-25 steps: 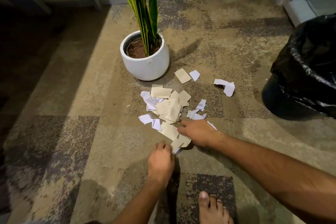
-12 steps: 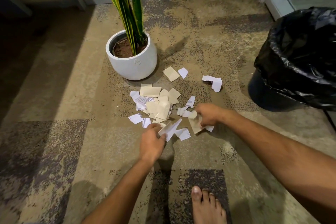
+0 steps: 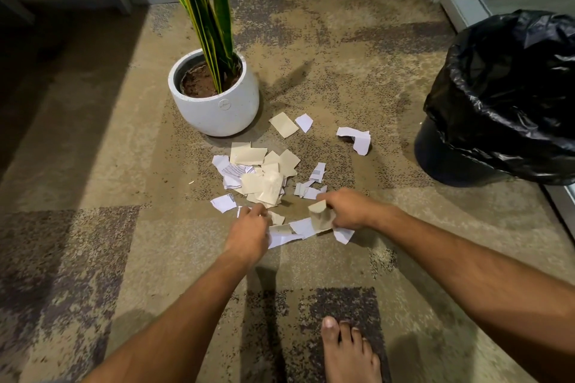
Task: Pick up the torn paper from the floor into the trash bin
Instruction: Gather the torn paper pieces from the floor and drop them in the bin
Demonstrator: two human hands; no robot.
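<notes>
1. Gathering is the step I judge to be in hand: my right hand (image 3: pixel 348 210), at the centre of the frame, is clenched around a few tan and white scraps (image 3: pixel 320 216), and my left hand (image 3: pixel 249 233), just left of it, pinches white pieces (image 3: pixel 284 238) low against the floor (image 3: pixel 93 165).
2. Most of the torn paper (image 3: pixel 264 174) lies heaped on the carpet above my hands, below the white plant pot (image 3: pixel 217 102); two loose bits (image 3: pixel 291 124) sit just right of the pot, and a curled white one (image 3: pixel 356 138) lies further right, toward the bin.
3. Next, I reckon, the handfuls must be lifted and carried to the right edge of the frame without shedding pieces.
4. That trash bin (image 3: pixel 504 96) wears a black liner; I cannot see its contents. The pot holds soil and a tall striped plant (image 3: pixel 202 9).
</notes>
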